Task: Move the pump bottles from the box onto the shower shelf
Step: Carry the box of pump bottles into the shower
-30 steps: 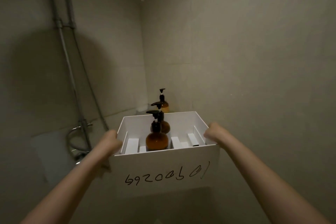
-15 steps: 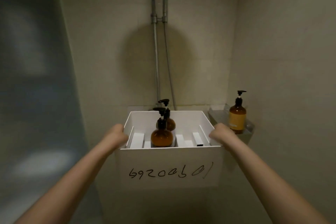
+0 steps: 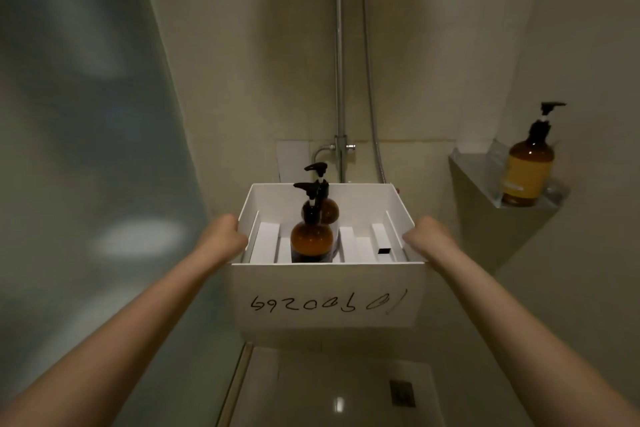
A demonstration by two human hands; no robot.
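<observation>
Both hands clamp a white box (image 3: 325, 298) held out in front, the left hand (image 3: 221, 239) closed on its left wall and the right hand (image 3: 427, 239) closed on its right wall. Between the two grips, two brown pump bottles stand upright inside: the near bottle (image 3: 311, 241) just in front of the far bottle (image 3: 325, 210). Beyond and to the right of the right hand, a third bottle (image 3: 528, 168) stands on the corner shower shelf (image 3: 474, 166). Straight ahead past the box, a shower pipe (image 3: 340, 80) runs up the wall.
</observation>
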